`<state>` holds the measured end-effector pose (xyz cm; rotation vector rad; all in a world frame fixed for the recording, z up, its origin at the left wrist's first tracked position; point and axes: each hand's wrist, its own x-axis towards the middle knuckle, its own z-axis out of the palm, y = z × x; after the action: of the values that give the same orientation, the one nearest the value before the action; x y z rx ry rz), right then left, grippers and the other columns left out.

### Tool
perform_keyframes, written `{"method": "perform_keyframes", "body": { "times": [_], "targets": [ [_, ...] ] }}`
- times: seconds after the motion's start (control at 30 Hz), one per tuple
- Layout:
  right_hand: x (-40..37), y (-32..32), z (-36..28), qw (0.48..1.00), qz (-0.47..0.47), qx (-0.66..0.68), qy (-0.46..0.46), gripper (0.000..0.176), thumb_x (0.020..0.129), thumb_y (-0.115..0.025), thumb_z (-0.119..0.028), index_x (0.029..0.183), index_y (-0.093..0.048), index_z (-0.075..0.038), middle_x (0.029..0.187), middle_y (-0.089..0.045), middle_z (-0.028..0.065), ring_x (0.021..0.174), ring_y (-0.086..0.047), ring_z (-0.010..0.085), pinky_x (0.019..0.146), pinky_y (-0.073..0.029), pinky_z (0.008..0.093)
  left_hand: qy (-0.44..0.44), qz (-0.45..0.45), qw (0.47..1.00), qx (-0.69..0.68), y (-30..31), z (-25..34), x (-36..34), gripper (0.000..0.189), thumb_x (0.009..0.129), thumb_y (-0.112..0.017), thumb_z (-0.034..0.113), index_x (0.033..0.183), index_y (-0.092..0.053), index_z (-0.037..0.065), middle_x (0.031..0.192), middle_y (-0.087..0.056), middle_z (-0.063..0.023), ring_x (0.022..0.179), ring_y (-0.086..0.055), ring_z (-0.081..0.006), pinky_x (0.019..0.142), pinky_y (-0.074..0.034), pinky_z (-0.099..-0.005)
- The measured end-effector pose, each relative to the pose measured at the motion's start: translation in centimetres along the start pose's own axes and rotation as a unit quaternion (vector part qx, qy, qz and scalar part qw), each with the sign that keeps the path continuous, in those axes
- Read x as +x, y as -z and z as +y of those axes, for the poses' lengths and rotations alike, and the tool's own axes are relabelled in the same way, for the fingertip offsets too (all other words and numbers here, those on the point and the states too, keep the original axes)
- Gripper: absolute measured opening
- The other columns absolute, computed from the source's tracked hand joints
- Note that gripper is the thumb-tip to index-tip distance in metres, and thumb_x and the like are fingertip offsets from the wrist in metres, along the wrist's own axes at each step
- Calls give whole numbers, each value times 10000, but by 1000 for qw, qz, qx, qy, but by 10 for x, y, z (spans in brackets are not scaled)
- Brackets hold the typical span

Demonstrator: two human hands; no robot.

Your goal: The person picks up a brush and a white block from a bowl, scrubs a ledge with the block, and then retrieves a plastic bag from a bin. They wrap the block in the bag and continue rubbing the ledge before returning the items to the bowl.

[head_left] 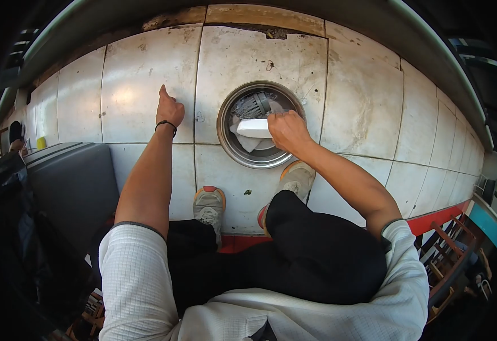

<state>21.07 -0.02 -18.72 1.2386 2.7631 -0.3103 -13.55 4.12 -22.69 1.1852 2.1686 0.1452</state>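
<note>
My right hand [290, 132] is closed around one end of a smooth white block-shaped object [253, 128], whose exact kind I cannot make out. It is held over a round metal basin [225, 145]. In the basin are a grey ribbed item [252, 105], which looks like a brush head, and a whitish cloth or plastic bag [249, 142]. The hand hides part of the basin's right side. My left hand [169, 109] hovers left of the basin above the tiles, its index finger stretched out and the other fingers curled. Nothing shows in it.
Stained white tiles [356, 102] make up the floor. My shoes [209, 206] stand near the basin. A dark grey box-like piece [75, 176] is at left, with a yellow item [41, 142] beyond it. Wooden chairs [450, 256] stand at lower right, beyond a red edge [439, 218].
</note>
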Motion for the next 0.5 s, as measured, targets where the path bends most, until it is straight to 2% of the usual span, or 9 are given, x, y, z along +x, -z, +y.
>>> {"method": "perform_keyframes", "body": {
  "times": [0.07,0.13,0.23,0.3,0.33,0.37,0.43,0.47,0.5],
  "targets": [
    [3,26,-7,996,-84,-18,-15,117,730,-694,-133,781,-617,-61,694,-656,74,625,-664,216,637,-470,332,0,6,1000,21,0,5,3,773,818,-479,76,1518,-155,45,1310,-570,-205,1210,-560,-364,1032,-441,-436],
    [4,45,-11,994,-104,-15,-15,134,693,-738,-167,792,-695,-86,725,-685,61,648,-685,210,600,-482,342,-9,17,998,58,-2,7,10,786,814,-488,82,1522,-148,54,1342,-547,-223,1233,-543,-370,1037,-442,-442],
    [7,73,-23,984,-165,16,-56,97,696,-741,-176,786,-753,-140,784,-717,55,700,-705,204,595,-503,330,-28,-31,989,139,33,28,24,806,808,-494,84,1529,-134,69,1375,-519,-244,1251,-529,-383,1037,-446,-452],
    [7,85,-31,978,-186,43,-87,93,703,-738,-172,789,-754,-141,795,-725,49,717,-709,198,568,-499,331,-35,-57,980,189,66,31,54,807,822,-473,89,1536,-99,74,1251,-593,-293,1162,-588,-419,1020,-453,-473],
    [8,90,-34,974,-196,57,-103,91,706,-736,-170,791,-754,-142,800,-729,46,725,-711,195,555,-497,332,-63,-55,975,205,79,8,91,797,836,-462,108,1537,-86,64,1135,-645,-294,1076,-629,-429,1011,-459,-472],
    [9,93,-35,971,-199,74,-114,93,711,-729,-169,793,-757,-133,793,-727,56,737,-714,201,567,-506,334,-213,-104,859,454,106,-32,154,774,836,-493,137,1524,-147,54,1085,-669,-255,1021,-645,-418,1004,-465,-449],
    [12,97,-35,963,-206,110,-134,102,722,-715,-166,797,-763,-115,779,-724,74,761,-719,213,591,-523,339,-175,-39,942,284,169,22,110,721,827,-514,111,1499,-252,94,1125,-671,-207,1017,-659,-376,992,-472,-429],
    [13,98,-32,960,-225,114,-122,104,726,-711,-165,802,-763,-115,788,-725,73,769,-719,213,594,-526,341,-166,-3,968,191,201,53,85,699,823,-525,98,1486,-304,114,1144,-672,-184,1014,-665,-354,986,-475,-420],
    [16,101,-26,957,-243,117,-109,107,731,-707,-163,808,-763,-114,797,-726,72,778,-719,213,596,-528,342,-164,5,969,184,227,61,76,709,820,-536,87,1488,-303,138,1184,-653,-192,1043,-659,-344,958,-490,-428]
  ]
}}
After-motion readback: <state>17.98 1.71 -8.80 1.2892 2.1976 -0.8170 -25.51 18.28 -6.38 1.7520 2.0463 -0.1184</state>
